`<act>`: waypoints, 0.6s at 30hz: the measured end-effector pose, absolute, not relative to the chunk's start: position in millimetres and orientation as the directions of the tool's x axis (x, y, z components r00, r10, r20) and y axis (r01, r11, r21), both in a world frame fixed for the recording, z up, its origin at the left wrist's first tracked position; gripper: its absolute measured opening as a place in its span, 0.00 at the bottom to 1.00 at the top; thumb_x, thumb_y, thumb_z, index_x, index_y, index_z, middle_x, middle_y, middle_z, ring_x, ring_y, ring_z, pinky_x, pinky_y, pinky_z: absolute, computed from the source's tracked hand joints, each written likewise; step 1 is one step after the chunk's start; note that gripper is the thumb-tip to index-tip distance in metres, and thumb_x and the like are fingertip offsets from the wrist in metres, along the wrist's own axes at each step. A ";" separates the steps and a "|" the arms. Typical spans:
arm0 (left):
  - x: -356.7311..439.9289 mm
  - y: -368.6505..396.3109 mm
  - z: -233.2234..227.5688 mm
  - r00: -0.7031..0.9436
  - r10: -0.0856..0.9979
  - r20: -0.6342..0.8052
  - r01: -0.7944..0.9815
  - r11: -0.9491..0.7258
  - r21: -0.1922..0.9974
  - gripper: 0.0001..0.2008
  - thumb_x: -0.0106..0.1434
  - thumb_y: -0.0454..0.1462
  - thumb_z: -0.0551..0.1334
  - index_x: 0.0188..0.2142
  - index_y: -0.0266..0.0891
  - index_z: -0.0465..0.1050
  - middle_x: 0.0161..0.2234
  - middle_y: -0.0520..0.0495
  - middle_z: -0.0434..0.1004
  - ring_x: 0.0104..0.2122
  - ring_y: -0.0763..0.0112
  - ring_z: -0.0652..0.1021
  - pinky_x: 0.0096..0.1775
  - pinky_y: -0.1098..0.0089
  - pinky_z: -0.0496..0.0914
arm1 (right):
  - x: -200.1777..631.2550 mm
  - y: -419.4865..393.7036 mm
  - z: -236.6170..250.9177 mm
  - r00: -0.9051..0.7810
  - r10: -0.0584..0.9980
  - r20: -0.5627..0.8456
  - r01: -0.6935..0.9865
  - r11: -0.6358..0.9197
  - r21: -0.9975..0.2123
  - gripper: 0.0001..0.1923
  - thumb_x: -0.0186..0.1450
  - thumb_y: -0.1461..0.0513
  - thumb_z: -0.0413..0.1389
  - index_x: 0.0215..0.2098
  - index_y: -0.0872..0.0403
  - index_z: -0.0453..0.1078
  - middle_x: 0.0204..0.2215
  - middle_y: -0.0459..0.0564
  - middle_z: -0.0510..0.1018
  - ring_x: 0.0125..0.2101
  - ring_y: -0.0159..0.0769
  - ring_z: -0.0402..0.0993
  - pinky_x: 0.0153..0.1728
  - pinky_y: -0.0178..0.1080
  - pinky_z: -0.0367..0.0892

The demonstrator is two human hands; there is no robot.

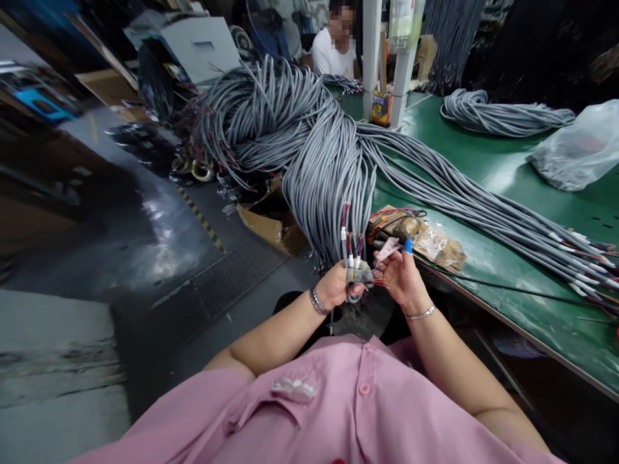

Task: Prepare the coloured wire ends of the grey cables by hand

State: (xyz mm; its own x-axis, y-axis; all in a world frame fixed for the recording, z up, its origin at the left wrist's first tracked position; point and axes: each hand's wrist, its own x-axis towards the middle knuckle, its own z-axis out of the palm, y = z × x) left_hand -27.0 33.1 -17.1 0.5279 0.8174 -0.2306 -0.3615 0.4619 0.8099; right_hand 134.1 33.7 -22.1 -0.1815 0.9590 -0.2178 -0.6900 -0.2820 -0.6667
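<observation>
Cable ends (352,248): stripped coloured wires standing up out of the left hand's grip, just left of the right hand.
Left hand (338,283): grip closed around the cable ends, fingers taped.
Right hand (401,274): grip pinching a pale pink piece (388,248); blue-capped fingertip.
Grey cable bundle (329,167): above the grip, draped off the tabletop (507,167).
Cardboard packet (425,241): just beyond the right hand.
</observation>
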 end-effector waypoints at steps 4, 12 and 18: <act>-27.6 21.6 -17.1 0.450 0.873 -0.190 -0.437 0.401 0.805 0.17 0.43 0.43 0.72 0.25 0.33 0.70 0.16 0.53 0.68 0.11 0.81 0.63 0.15 0.76 0.53 | 136.3 31.6 -15.5 -0.156 0.963 -0.218 -0.671 -0.265 -0.693 0.22 0.59 0.42 0.56 0.33 0.51 0.71 0.31 0.47 0.77 0.27 0.31 0.71 0.27 0.34 0.70; -21.9 20.2 -17.2 0.423 0.895 -0.142 -0.484 0.355 0.799 0.17 0.47 0.45 0.71 0.26 0.33 0.72 0.14 0.54 0.65 0.12 0.80 0.63 0.17 0.76 0.55 | 132.9 33.8 -20.3 0.039 0.983 -0.181 -0.630 -0.116 -0.768 0.20 0.60 0.44 0.57 0.32 0.52 0.72 0.27 0.47 0.76 0.24 0.30 0.68 0.26 0.34 0.70; -16.1 24.7 -16.2 0.451 0.876 -0.169 -0.487 0.401 0.776 0.17 0.45 0.44 0.71 0.26 0.35 0.70 0.14 0.55 0.65 0.12 0.80 0.64 0.17 0.76 0.56 | 127.2 39.0 -26.9 -0.029 0.982 -0.186 -0.642 -0.160 -0.750 0.24 0.56 0.40 0.58 0.31 0.52 0.71 0.30 0.47 0.78 0.24 0.31 0.69 0.26 0.36 0.68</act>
